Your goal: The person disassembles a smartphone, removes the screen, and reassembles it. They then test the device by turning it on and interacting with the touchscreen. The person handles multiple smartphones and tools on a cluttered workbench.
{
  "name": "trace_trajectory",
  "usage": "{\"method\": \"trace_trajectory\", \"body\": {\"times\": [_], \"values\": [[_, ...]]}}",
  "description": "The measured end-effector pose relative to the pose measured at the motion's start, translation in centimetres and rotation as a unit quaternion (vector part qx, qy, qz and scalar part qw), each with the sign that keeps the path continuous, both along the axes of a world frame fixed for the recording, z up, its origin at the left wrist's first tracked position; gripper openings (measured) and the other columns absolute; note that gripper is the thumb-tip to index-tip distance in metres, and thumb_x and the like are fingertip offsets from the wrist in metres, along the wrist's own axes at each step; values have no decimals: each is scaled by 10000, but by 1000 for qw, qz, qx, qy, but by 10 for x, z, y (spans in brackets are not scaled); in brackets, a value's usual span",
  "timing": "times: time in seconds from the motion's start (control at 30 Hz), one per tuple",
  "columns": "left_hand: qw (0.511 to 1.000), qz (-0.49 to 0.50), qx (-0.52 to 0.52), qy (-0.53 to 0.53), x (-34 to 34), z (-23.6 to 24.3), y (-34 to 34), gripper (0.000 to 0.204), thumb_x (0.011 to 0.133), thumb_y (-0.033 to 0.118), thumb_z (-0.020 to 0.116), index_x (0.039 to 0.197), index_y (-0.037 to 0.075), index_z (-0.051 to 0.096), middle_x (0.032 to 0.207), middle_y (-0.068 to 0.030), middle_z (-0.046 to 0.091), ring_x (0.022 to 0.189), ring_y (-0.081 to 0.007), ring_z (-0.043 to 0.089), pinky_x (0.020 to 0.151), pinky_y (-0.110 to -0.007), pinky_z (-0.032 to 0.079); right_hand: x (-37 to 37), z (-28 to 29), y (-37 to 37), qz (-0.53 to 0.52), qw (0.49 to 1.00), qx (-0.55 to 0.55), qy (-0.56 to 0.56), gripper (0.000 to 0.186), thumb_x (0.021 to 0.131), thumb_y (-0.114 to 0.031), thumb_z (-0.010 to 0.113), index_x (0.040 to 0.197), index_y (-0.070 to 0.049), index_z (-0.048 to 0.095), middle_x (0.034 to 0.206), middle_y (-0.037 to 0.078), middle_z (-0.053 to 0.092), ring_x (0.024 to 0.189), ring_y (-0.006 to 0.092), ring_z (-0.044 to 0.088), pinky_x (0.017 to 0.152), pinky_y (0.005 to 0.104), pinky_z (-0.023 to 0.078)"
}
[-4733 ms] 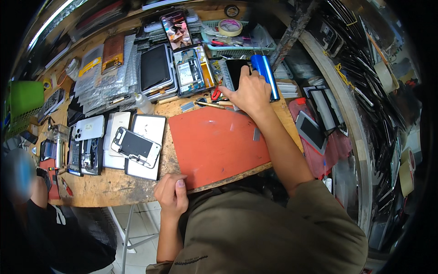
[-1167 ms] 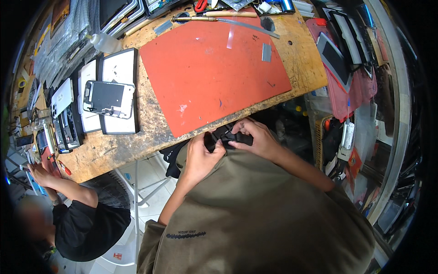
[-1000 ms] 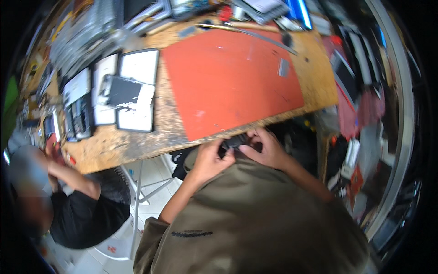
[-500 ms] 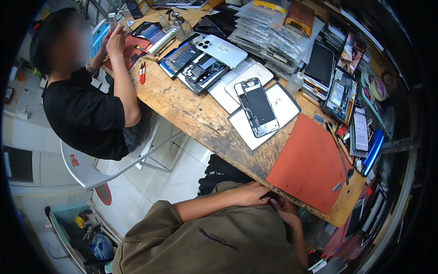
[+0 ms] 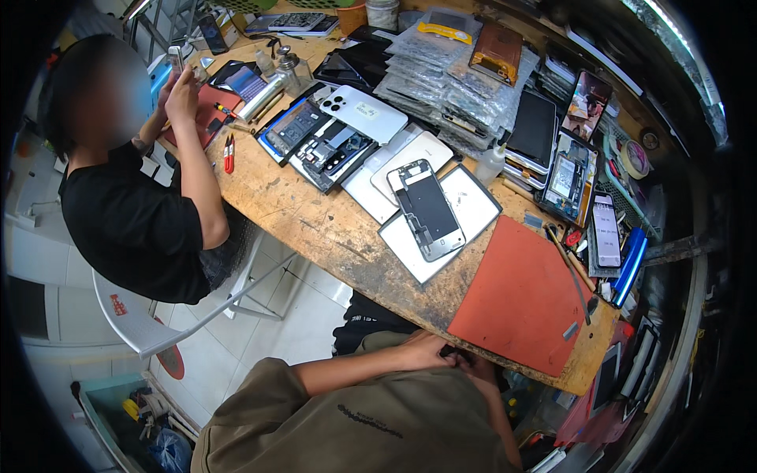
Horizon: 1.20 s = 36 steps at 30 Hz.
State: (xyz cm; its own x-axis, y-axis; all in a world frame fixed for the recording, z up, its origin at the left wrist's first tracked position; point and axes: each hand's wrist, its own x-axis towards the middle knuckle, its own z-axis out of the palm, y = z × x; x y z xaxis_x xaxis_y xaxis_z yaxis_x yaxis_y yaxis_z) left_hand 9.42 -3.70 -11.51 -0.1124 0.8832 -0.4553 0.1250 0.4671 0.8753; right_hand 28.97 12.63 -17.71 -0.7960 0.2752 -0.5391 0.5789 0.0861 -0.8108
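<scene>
Low at my lap, by the front edge of the wooden workbench (image 5: 315,223), my left hand (image 5: 424,350) and my right hand (image 5: 478,370) meet with fingers curled inward. Something dark shows between them, too small and shaded to name. The bench edge partly covers the fingers. Just above lies a red-orange mat (image 5: 516,296). Left of the mat, an opened phone screen assembly (image 5: 430,210) rests on a white tablet-like panel (image 5: 471,199), with a pale phone back (image 5: 394,169) beside it.
Opened devices (image 5: 335,154) and a silver phone (image 5: 364,113) lie farther back, before stacked bubble-wrapped packets (image 5: 441,79). At right are a lit phone (image 5: 605,225) and a blue roll (image 5: 629,268). A co-worker (image 5: 130,213) sits at left holding a phone (image 5: 175,57).
The whole view has shifted slightly, so the bench items appear a little farther left. My hands stay together at my lap. The co-worker still holds the phone.
</scene>
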Motion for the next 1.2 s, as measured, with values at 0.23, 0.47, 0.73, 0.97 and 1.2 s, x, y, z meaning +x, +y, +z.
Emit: {"method": "trace_trajectory", "body": {"times": [0.23,0.47,0.73,0.97,1.2], "values": [[998,45,35,26,-5,-4,5,450,910,320,709,1280,69,655,1169,-225,711,1081,-390,676,947,-438,518,-11,16,7,26,998,24,-47,360,1004,-237,694,1294,-28,657,1318,141,684,1253,275,639,1059,418,484],[997,74,5,2,-3,0,-1,468,915,331,703,1316,91,669,1188,-230,714,1109,-379,683,954,-425,525,-15,13,6,80,993,35,-81,443,994,-275,693,1355,-28,625,1391,184,644,1326,322,605,1094,438,462],[996,63,-13,-55,-10,6,3,544,919,371,697,1393,110,642,1335,-241,671,1251,-429,622,1044,-438,494,-10,1,9,91,994,58,-23,446,963,-261,694,1336,-21,642,1363,167,647,1311,309,591,1090,444,443],[996,74,-50,-18,-9,13,3,511,930,356,687,1373,106,644,1307,-221,686,1211,-394,651,1008,-426,514,-1,-2,6,60,997,50,-4,503,978,-320,693,1389,-42,612,1425,160,609,1358,329,553,1134,457,414],[996,76,-48,-24,-7,9,5,534,911,385,744,1306,35,661,1230,-208,713,1137,-350,681,944,-421,532,-6,-9,4,78,995,49,36,537,971,-352,693,1399,-43,597,1463,159,585,1374,340,529,1157,470,398]]}}
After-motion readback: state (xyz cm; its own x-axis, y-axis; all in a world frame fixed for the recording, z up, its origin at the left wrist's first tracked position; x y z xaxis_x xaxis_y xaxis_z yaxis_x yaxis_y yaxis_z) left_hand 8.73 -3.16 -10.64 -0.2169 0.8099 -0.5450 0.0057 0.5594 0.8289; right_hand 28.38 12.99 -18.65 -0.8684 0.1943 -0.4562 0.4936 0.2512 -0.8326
